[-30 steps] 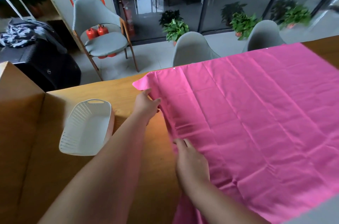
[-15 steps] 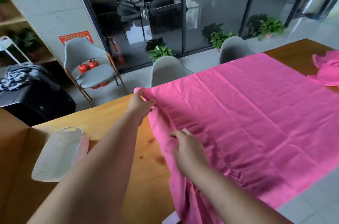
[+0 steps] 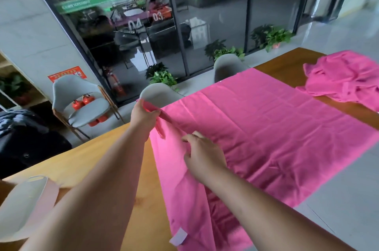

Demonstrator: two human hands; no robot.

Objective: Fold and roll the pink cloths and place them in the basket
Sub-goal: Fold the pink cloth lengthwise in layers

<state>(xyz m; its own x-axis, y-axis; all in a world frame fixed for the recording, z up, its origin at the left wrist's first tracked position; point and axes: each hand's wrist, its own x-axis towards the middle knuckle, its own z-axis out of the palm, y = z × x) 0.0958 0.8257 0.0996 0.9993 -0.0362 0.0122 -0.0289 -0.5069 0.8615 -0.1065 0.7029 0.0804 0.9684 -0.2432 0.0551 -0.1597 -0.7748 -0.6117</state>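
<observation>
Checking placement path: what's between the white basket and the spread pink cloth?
Head view: only bare wooden table between basket and spread pink cloth; the left forearm crosses over it.

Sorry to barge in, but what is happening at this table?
A person is handling a large pink cloth spread across the wooden table. The left hand pinches its lifted far corner, while the right hand pinches the same edge nearer. A second, crumpled pink cloth lies far right; the white plastic basket sits at left.
</observation>
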